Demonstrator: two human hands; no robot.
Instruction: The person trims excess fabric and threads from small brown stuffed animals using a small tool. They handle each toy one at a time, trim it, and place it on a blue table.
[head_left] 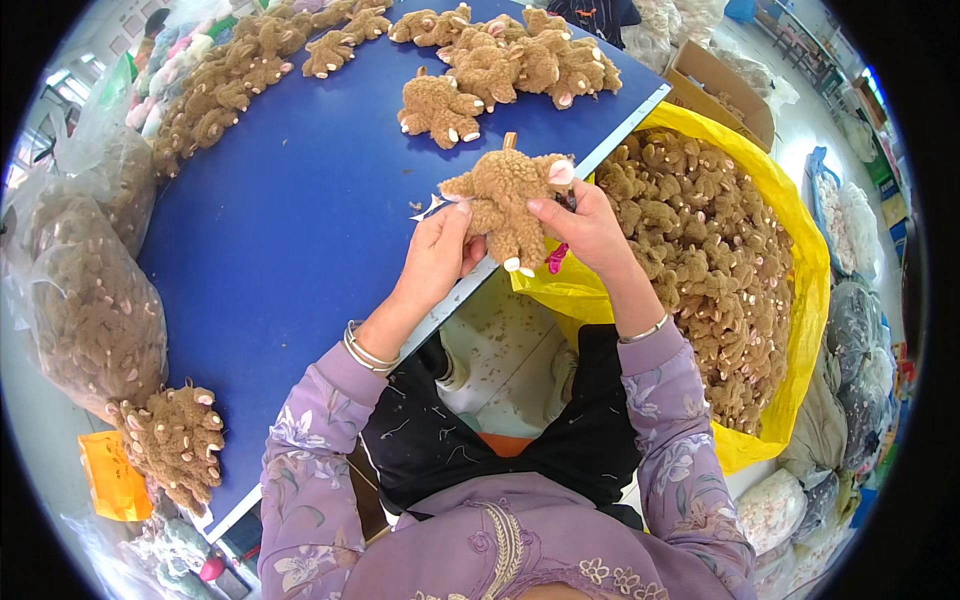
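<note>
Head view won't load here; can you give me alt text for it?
A person's left hand and right hand hold a curly brown plush animal at the edge of a blue table. Similar plush animals lie toward its far side; a yellow bag packed with more is at right.

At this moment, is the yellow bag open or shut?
Open: the yellow bag gapes wide, with many brown plush pieces visible inside.

A blue-topped table (pixel 290 220) is filling the left and middle, its pale edge running diagonally; windows (pixel 72 90) are glowing white at the far left; a pale floor (pixel 797 125) is catching bright glare at upper right
</note>
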